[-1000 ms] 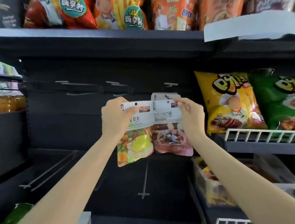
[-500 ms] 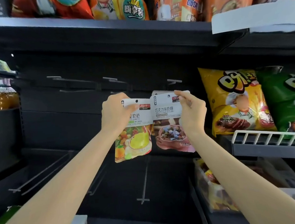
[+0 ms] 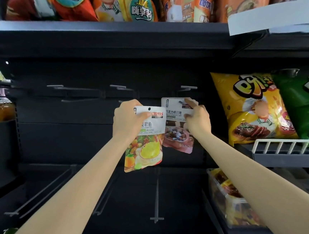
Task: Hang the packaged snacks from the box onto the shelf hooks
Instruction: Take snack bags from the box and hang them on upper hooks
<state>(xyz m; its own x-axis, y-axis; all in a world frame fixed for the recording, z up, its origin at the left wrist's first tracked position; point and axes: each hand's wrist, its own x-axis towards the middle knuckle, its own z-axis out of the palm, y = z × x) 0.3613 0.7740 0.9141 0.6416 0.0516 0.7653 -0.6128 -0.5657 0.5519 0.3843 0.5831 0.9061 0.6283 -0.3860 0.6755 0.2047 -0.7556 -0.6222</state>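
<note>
Two hands (image 3: pixel 129 119) (image 3: pixel 196 118), two snack packets (image 3: pixel 148 136) (image 3: pixel 177 133)

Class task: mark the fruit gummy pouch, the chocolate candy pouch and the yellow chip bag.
white fruit gummy pouch (image 3: pixel 151 123), head view, white upper panel
white-and-pink chocolate candy pouch (image 3: pixel 177 142), head view, printed lower half
yellow chip bag (image 3: pixel 250 108), head view, front middle

fruit candy pack (image 3: pixel 148 136): white top with a round hole, fruit picture below; upright, slightly tilted, held up before the dark back panel.
chocolate candy pack (image 3: pixel 177 131): white top, brown-pink picture; just right, partly behind, its top at a hook (image 3: pixel 188 88).
</note>
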